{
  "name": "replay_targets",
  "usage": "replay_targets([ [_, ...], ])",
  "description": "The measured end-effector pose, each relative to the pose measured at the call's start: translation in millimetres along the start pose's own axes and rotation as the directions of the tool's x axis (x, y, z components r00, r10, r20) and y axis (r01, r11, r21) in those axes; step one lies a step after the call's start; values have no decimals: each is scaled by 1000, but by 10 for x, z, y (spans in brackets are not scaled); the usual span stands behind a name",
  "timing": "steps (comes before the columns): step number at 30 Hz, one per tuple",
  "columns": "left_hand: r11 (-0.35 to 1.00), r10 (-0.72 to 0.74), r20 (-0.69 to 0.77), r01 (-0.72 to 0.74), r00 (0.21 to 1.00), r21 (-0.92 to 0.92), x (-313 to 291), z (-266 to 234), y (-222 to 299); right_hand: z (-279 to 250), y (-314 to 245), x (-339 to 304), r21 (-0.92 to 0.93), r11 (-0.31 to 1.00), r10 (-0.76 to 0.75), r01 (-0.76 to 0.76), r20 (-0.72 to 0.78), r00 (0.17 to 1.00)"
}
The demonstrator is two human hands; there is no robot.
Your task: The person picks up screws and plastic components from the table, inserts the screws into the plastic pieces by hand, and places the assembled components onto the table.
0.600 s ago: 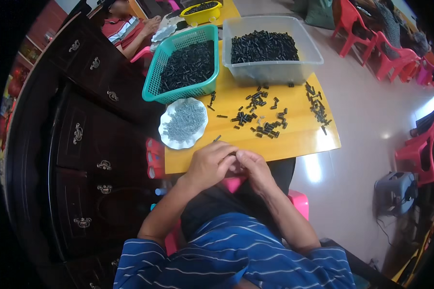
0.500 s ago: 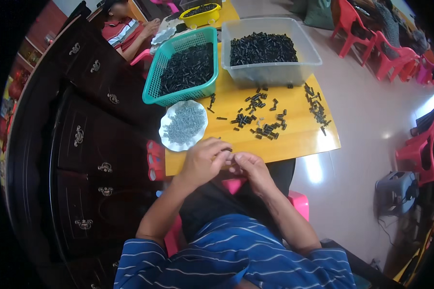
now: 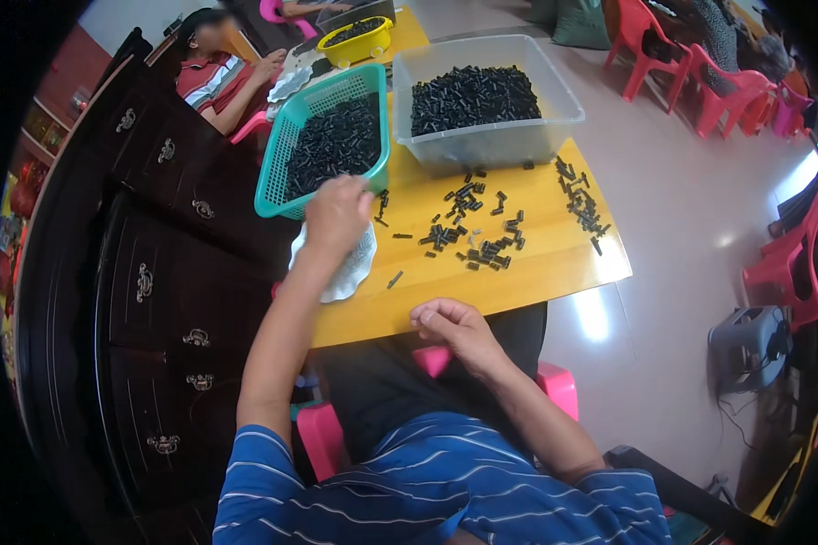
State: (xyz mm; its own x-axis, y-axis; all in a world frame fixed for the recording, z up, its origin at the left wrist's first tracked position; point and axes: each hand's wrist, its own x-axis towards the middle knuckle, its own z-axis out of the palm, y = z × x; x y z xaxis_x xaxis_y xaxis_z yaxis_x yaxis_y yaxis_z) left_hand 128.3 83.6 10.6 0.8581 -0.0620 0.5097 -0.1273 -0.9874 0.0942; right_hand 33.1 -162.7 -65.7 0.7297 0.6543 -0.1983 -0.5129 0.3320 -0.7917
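My left hand (image 3: 338, 216) is stretched out over the near rim of a green perforated basket (image 3: 275, 173) filled with small black tube-like pieces (image 3: 336, 141). Its fingers point away and are mostly hidden, so I cannot see whether they hold anything. Below that wrist, partly covered, lies a white wavy-edged plate (image 3: 359, 277), which holds small clear pieces. My right hand (image 3: 456, 329) hovers by the table's near edge, fingers curled and thumb against the index finger. Whatever it may pinch is too small to make out. A single dark piece (image 3: 395, 279) lies between the hands.
On the yellow table (image 3: 536, 282), loose black pieces (image 3: 491, 252) lie scattered, with another group (image 3: 580, 200) along the right edge. A translucent bin (image 3: 554, 123) of black pieces stands behind. A person (image 3: 223, 77) sits far left, near a yellow basin (image 3: 373, 45). Dark drawers (image 3: 164, 300) flank the left.
My hands have separated. The left moved forward and left, from beside the right hand to the green basket; the right stayed near the table edge. A dark piece now shows beside the plate.
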Motion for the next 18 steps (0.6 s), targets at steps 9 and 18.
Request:
replay_targets([
  [9, 982, -84, 167, 53, 982, 181, 91, 456, -114, -20, 19, 13, -10, 1000, 5, -5, 33, 999],
  [18, 984, -94, 283, 45, 955, 174, 90, 683, 44, -45, 16, 13, -32, 999, 26, -24, 40, 999],
])
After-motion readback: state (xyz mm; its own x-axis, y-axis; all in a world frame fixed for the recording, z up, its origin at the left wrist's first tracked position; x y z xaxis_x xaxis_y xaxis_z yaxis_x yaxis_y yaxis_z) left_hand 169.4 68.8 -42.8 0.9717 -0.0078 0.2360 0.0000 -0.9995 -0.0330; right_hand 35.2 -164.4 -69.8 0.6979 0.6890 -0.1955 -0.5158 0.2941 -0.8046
